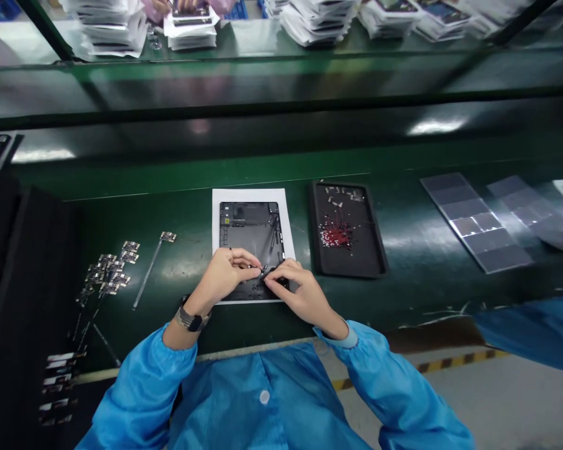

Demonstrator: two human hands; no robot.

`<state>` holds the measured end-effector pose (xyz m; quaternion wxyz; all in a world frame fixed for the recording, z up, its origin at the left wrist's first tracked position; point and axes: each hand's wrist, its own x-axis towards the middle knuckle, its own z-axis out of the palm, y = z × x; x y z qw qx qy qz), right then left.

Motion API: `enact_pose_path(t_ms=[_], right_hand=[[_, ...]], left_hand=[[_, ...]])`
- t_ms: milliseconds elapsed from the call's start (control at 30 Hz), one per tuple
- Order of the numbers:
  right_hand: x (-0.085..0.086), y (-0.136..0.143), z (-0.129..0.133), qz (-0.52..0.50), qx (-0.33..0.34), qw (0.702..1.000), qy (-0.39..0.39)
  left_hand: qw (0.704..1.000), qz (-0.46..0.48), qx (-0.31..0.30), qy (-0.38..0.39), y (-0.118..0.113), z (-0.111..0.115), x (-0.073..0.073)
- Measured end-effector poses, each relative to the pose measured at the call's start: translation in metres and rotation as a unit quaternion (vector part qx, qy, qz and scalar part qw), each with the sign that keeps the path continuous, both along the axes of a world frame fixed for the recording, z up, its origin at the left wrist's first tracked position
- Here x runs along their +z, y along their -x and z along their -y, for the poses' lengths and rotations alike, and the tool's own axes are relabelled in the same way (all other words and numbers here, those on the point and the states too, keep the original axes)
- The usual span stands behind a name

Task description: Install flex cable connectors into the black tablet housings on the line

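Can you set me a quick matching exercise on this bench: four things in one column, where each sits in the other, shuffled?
Things:
1. black device frame
2. black tray with red bits
3. heap of small flex parts
4. grey sheets

Places:
A. far right of the green bench
B. on the white paper, under both hands
C. left of the paper, near the black foam
D. just right of the paper

Pairs: 1-B, 2-D, 3-C, 4-A. The left hand and right hand pinch a small part at the frame's lower edge.
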<state>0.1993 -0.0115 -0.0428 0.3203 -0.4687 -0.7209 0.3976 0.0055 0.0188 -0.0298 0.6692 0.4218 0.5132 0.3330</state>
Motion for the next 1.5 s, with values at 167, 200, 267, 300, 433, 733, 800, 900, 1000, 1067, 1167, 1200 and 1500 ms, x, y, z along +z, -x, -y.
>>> enact_pose_path(t_ms=[167, 200, 267, 300, 433, 733, 800, 900, 1000, 1067, 1167, 1200, 1500], right_hand=[[0.002, -0.004, 0.000, 0.027, -0.004, 0.998, 0.051], [0.003, -0.005, 0.000, 0.027, -0.001, 0.998, 0.058], [0.003, -0.005, -0.001, 0.029, 0.005, 0.998, 0.064], [0.003, -0.006, -0.001, 0.030, 0.009, 0.997, 0.065], [0.004, -0.006, -0.003, 0.039, 0.021, 0.996, 0.071], [0.011, -0.009, -0.008, 0.046, 0.048, 0.994, 0.089], [0.011, -0.010, -0.008, 0.039, 0.054, 0.994, 0.091], [0.010, -0.010, -0.008, 0.031, 0.050, 0.994, 0.093], [0.010, -0.010, -0.008, 0.028, 0.041, 0.994, 0.094], [0.009, -0.010, -0.008, 0.026, 0.039, 0.994, 0.094], [0.008, -0.010, -0.007, 0.023, 0.032, 0.995, 0.095], [0.008, -0.010, -0.006, 0.023, 0.028, 0.995, 0.094], [0.006, -0.010, -0.004, 0.035, 0.021, 0.995, 0.089]], left_hand=[[1.000, -0.008, -0.015, 0.006, -0.005, 0.003, -0.002], [1.000, -0.012, -0.016, 0.002, -0.006, 0.003, -0.002], [1.000, -0.019, -0.022, -0.006, -0.007, 0.004, -0.003], [0.999, -0.021, -0.026, -0.009, -0.007, 0.004, -0.004], [0.999, -0.021, -0.042, -0.010, -0.008, 0.004, -0.004], [0.996, -0.042, -0.080, -0.016, -0.006, 0.002, 0.001], [0.996, -0.045, -0.081, -0.015, -0.006, 0.002, 0.001], [0.996, -0.042, -0.081, -0.011, -0.006, 0.002, 0.001], [0.996, -0.039, -0.080, -0.009, -0.006, 0.002, 0.000], [0.996, -0.036, -0.076, -0.009, -0.006, 0.003, 0.000], [0.997, -0.037, -0.070, -0.011, -0.007, 0.003, 0.001], [0.997, -0.039, -0.068, -0.013, -0.007, 0.004, 0.001], [0.994, -0.073, -0.077, -0.026, -0.009, 0.008, 0.005]])
